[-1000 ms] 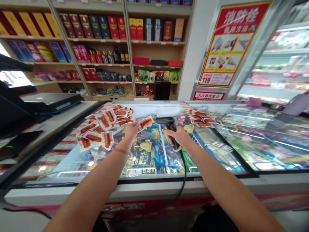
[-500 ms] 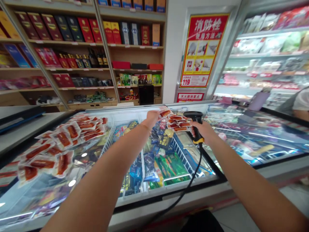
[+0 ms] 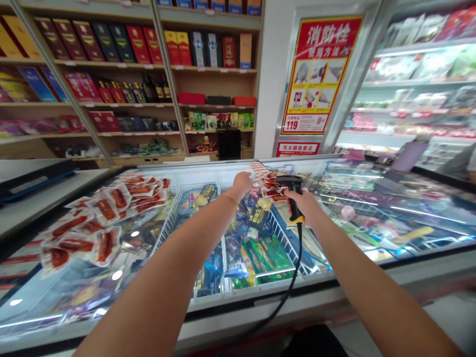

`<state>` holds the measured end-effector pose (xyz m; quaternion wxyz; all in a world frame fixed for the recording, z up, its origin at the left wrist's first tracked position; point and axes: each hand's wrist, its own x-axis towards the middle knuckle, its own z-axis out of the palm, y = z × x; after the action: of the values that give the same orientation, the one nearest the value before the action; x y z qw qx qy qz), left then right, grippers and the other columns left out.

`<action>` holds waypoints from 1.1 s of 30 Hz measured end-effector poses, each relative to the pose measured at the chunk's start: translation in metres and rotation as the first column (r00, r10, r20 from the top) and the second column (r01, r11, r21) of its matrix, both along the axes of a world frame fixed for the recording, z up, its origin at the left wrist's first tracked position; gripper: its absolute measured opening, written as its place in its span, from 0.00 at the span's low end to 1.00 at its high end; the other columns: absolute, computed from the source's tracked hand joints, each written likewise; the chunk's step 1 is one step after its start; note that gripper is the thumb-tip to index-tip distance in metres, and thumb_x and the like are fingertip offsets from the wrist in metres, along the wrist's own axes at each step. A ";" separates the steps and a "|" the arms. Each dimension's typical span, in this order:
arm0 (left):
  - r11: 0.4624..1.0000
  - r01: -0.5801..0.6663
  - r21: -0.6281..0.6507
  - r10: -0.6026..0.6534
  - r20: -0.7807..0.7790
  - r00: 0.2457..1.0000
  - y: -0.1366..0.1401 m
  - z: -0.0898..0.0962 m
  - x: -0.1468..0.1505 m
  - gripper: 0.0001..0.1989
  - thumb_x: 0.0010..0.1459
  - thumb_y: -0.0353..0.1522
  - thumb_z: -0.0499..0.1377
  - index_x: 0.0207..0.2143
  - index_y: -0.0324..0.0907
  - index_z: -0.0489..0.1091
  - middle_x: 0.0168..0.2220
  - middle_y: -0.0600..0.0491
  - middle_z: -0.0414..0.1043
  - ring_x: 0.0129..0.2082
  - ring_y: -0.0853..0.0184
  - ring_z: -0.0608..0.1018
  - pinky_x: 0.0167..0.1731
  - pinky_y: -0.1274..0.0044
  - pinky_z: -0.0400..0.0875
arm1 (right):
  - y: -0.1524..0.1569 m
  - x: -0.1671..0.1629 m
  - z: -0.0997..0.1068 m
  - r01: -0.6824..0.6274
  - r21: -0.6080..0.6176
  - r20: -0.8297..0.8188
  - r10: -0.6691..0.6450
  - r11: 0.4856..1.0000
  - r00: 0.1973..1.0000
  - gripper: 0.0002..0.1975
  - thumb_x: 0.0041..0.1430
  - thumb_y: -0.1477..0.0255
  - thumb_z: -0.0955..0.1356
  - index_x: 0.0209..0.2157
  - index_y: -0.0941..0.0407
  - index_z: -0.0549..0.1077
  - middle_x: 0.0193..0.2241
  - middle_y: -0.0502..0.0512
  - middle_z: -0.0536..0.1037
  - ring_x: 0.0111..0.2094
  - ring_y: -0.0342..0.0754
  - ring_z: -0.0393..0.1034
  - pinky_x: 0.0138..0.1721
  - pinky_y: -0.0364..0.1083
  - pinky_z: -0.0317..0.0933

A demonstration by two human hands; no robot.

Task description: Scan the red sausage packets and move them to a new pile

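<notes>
My left hand (image 3: 243, 183) is closed at the edge of a clear sausage packet (image 3: 259, 169), whose red-and-white striped side shows; the fingertips are partly hidden. My right hand (image 3: 304, 207) is wrapped around the handle of a black and yellow barcode scanner (image 3: 290, 184), its cord hanging down toward me. The scanner's head points left, over a small pile of vacuum-packed sausages (image 3: 270, 187) on the freezer. At the left, many more sausage packets (image 3: 106, 208) lie loosely spread on the glass lid.
A chest freezer (image 3: 238, 303) with wire baskets (image 3: 284, 237) of bagged food spans the view below my arms. Behind it stand shelves (image 3: 219, 67) of boxes and bottles. A lit display fridge (image 3: 420, 84) is at the right, a dark device (image 3: 33, 176) at the far left.
The packet in my left hand has turned from its sausage side to its striped side. My right hand and the scanner have shifted slightly left, closer over the pile.
</notes>
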<state>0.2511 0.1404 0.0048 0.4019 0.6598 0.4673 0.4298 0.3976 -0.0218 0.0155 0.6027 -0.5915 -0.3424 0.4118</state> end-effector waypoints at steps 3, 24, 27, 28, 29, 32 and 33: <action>1.000 0.000 -0.001 0.000 -0.098 0.995 -0.024 -0.003 -0.044 0.18 0.51 0.24 0.60 0.46 0.35 0.73 0.46 0.40 0.76 0.43 0.60 0.78 0.43 0.72 0.71 | 0.002 -0.033 0.003 -0.069 0.020 -0.004 0.069 0.997 0.998 0.09 0.51 0.71 0.71 0.27 0.56 0.65 0.15 0.47 0.68 0.13 0.40 0.61 0.13 0.40 0.57; 0.950 -0.258 0.173 0.254 -0.911 0.326 -0.162 -0.019 -0.319 0.25 0.62 0.44 0.46 0.51 0.38 0.69 0.54 0.34 0.65 0.57 0.45 0.64 0.48 0.56 0.64 | 0.005 -0.178 -0.032 -0.280 0.060 0.053 0.277 0.958 0.959 0.11 0.49 0.71 0.72 0.32 0.56 0.66 0.15 0.44 0.67 0.13 0.40 0.61 0.13 0.40 0.56; 0.962 -0.179 0.206 0.260 -0.887 0.382 -0.157 -0.019 -0.293 0.26 0.63 0.44 0.46 0.51 0.36 0.68 0.52 0.34 0.67 0.56 0.47 0.66 0.50 0.59 0.64 | 0.003 -0.174 -0.034 -0.280 0.069 0.054 0.277 0.957 0.959 0.13 0.48 0.70 0.72 0.34 0.56 0.66 0.16 0.44 0.67 0.13 0.40 0.61 0.13 0.40 0.56; 0.965 -0.135 0.224 0.260 -0.880 0.396 -0.152 -0.017 -0.282 0.25 0.63 0.43 0.45 0.51 0.35 0.68 0.52 0.34 0.67 0.56 0.47 0.67 0.51 0.59 0.63 | 0.003 -0.173 -0.034 -0.284 0.074 0.053 0.281 0.956 0.958 0.13 0.48 0.70 0.72 0.34 0.56 0.66 0.16 0.44 0.67 0.13 0.40 0.61 0.13 0.40 0.56; 0.969 -0.084 0.234 0.248 -0.878 0.409 -0.145 -0.016 -0.272 0.24 0.63 0.41 0.46 0.50 0.34 0.68 0.52 0.34 0.68 0.56 0.48 0.67 0.52 0.60 0.62 | 0.002 -0.172 -0.034 -0.289 0.078 0.051 0.286 0.954 0.957 0.13 0.48 0.69 0.72 0.34 0.56 0.66 0.16 0.44 0.68 0.13 0.40 0.61 0.13 0.40 0.56; 0.986 0.028 0.162 0.129 -0.868 0.479 -0.121 -0.011 -0.245 0.17 0.62 0.33 0.49 0.45 0.33 0.72 0.49 0.35 0.71 0.52 0.50 0.72 0.51 0.64 0.62 | 0.000 -0.172 -0.035 -0.301 0.085 0.039 0.299 0.950 0.954 0.12 0.48 0.70 0.72 0.33 0.56 0.66 0.17 0.45 0.68 0.13 0.40 0.62 0.13 0.41 0.56; 0.993 0.023 0.119 0.089 -0.840 0.535 -0.114 -0.011 -0.240 0.16 0.61 0.32 0.51 0.45 0.34 0.73 0.47 0.37 0.73 0.49 0.52 0.74 0.49 0.67 0.64 | 0.000 -0.172 -0.035 -0.301 0.087 0.033 0.299 0.950 0.954 0.12 0.48 0.70 0.72 0.32 0.56 0.66 0.17 0.45 0.68 0.13 0.40 0.62 0.13 0.41 0.56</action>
<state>0.0115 0.0264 -0.0059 0.0799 0.7983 0.5898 0.0923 0.2260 -0.0223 -0.0192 0.5560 -0.5086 -0.4527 0.4768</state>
